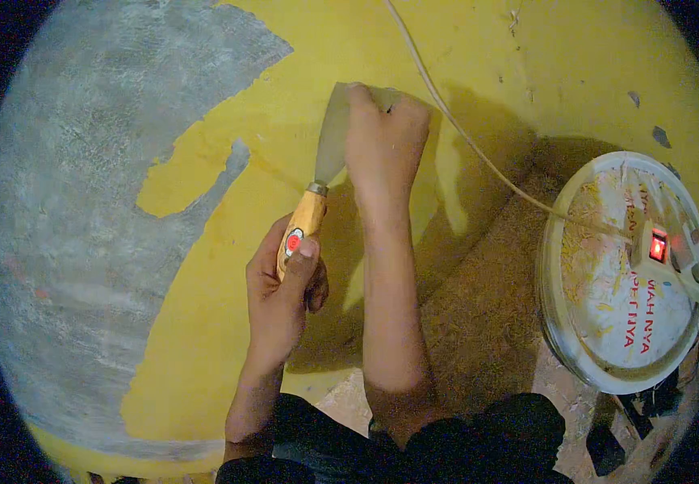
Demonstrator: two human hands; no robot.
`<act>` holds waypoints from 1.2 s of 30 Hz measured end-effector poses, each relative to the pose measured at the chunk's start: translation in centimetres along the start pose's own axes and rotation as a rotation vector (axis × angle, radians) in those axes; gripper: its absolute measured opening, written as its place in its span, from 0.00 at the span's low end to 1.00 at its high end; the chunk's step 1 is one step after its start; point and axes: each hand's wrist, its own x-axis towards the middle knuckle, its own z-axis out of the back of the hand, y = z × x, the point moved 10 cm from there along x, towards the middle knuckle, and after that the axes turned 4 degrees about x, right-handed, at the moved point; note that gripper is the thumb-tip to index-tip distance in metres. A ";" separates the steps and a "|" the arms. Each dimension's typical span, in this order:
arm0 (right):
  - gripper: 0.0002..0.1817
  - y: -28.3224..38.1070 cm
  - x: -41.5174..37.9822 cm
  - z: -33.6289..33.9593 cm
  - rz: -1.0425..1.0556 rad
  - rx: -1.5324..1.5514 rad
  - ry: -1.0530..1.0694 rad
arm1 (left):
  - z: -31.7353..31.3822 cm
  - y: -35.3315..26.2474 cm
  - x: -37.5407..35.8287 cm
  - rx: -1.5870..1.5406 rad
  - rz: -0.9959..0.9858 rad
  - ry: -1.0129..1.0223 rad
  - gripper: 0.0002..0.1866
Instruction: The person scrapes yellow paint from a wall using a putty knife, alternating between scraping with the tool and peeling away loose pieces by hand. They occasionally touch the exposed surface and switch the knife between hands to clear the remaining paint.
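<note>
A scraper [305, 214] with a wooden handle, a red and white label and a wide metal blade is held upright in front of a yellow painted wall [196, 298]. My left hand [285, 282] is closed round the wooden handle, its thumb near the label. Higher up, my right hand [386, 145] is at the blade, its fingers bent over the blade's top edge. The fingertips of my right hand are partly hidden behind the blade and the hand itself.
Bare grey surface [83, 202] with ragged paint edges spans the left. A white round lid [608, 298] with red lettering lies at the right, carrying a power strip [658, 246] with a lit red switch. Its cable [454, 125] runs up across the wall.
</note>
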 end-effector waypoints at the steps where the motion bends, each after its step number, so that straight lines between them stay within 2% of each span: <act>1: 0.17 -0.1 0.1 0.1 0.000 -0.002 0.002 | 0.1 0.0 -0.1 -0.019 0.000 -0.007 0.18; 3: 0.17 0.3 0.3 -0.3 0.049 -0.013 0.081 | 0.3 0.1 -0.2 -0.030 0.020 -0.021 0.19; 6: 0.16 0.9 0.6 -0.4 0.127 -0.121 0.035 | 0.7 0.2 0.1 -0.112 0.037 -0.025 0.19; 13: 0.16 1.0 0.4 -0.9 0.080 -0.094 0.162 | 0.9 0.3 -0.2 -0.310 0.084 -0.027 0.17; 16: 0.15 1.2 0.1 -1.1 0.084 -0.128 0.167 | 1.4 0.4 -0.3 -0.300 0.073 -0.039 0.23; 21: 0.16 0.8 -0.3 -1.2 0.048 -0.013 0.175 | 1.7 0.2 -0.7 -0.328 0.063 -0.051 0.21; 31: 0.15 -0.2 -1.1 -1.5 0.058 -0.016 0.152 | 3.0 -0.1 -1.3 -0.282 0.078 -0.090 0.19; 33: 0.15 -0.4 -1.5 -1.7 0.038 0.079 0.148 | 3.3 -0.4 -1.5 -0.251 0.071 -0.105 0.20; 36: 0.15 -0.2 -2.0 -1.8 0.008 -0.001 0.171 | 3.8 -0.5 -1.9 -0.214 0.070 -0.137 0.19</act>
